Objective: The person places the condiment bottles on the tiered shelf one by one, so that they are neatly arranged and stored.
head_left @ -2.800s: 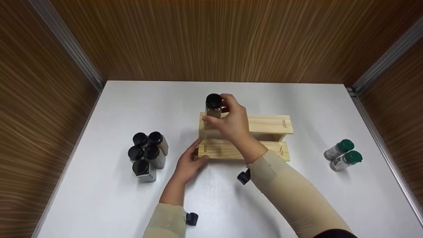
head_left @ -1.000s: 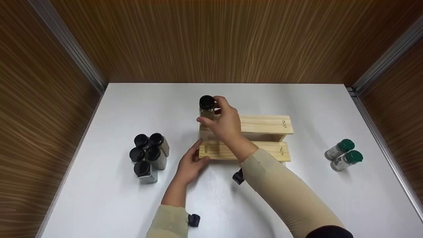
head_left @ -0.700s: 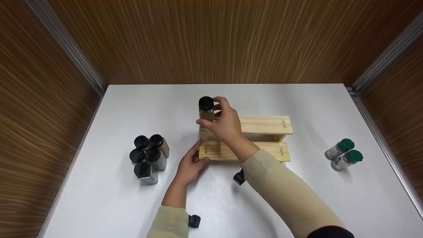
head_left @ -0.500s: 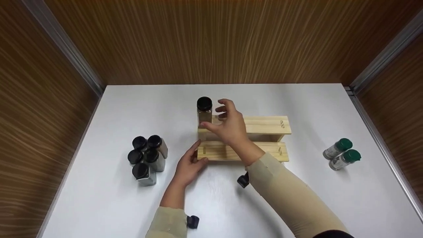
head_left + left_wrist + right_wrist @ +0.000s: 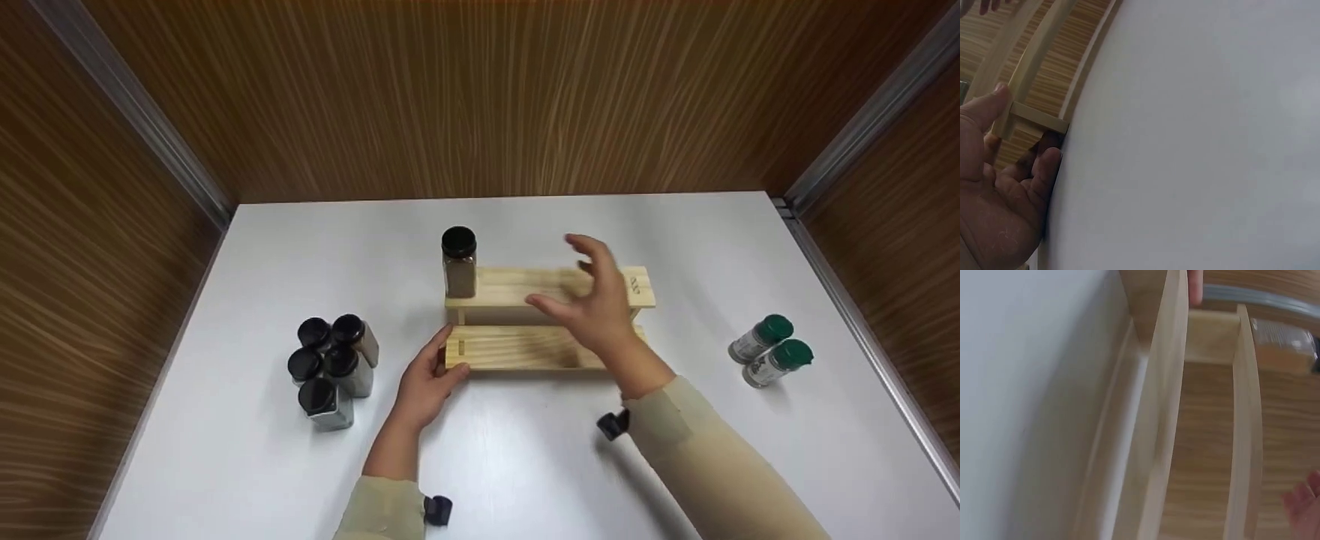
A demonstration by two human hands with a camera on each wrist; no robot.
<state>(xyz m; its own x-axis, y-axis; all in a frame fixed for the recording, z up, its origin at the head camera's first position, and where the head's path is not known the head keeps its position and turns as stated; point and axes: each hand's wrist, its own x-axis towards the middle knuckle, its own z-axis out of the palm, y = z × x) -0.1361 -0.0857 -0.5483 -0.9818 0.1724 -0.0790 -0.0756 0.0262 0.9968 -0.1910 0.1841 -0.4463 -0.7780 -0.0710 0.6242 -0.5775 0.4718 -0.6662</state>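
A two-step wooden rack (image 5: 525, 349) stands mid-table. A glass jar with a black lid (image 5: 458, 262) stands upright on the left end of its upper step, with no hand on it. My right hand (image 5: 581, 289) hovers over the rack's right half with its fingers spread and holds nothing. My left hand (image 5: 448, 352) rests against the left end of the lower step, thumb on the front edge and fingers along the side. In the left wrist view the left hand (image 5: 999, 185) touches the rack (image 5: 1033, 112) at its corner. The right wrist view shows the rack (image 5: 1168, 410) close up.
Several black-lidded jars (image 5: 330, 364) stand in a cluster left of the rack. Two green-capped bottles (image 5: 769, 349) lie on the white table (image 5: 525, 465) at the right. Wood-panelled walls (image 5: 480, 97) close in the back and both sides.
My right hand set the jar on the left end of the upper step, let go and drew back to the right. The left hand stayed at the rack's end.
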